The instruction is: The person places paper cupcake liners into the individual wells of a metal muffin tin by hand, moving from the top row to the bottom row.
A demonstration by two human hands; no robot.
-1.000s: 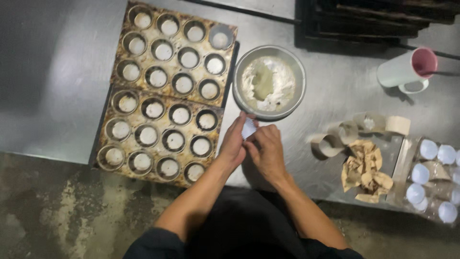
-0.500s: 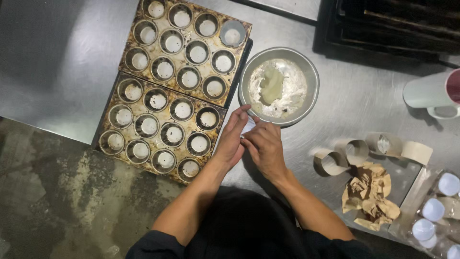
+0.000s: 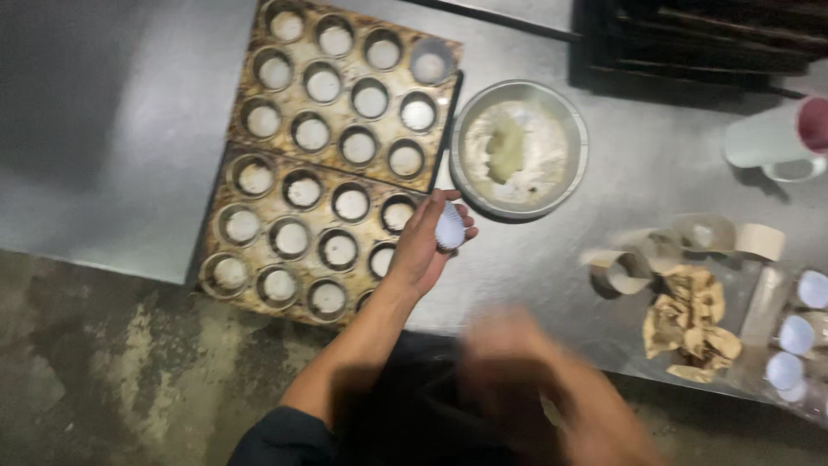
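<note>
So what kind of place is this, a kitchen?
Probably a bakery or working kitchen: two worn muffin trays with paper-lined cups, a metal bowl of floury mix, a steel worktable, and a paper cup liner in the left hand.

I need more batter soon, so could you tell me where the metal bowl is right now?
In the head view the metal bowl stands right of the upper muffin tray, just beyond the left hand holding a white paper liner.

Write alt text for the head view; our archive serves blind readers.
A left hand holds a white paper baking cup over two worn muffin trays on a steel table, beside a metal bowl. The right hand is a blur below.
</note>
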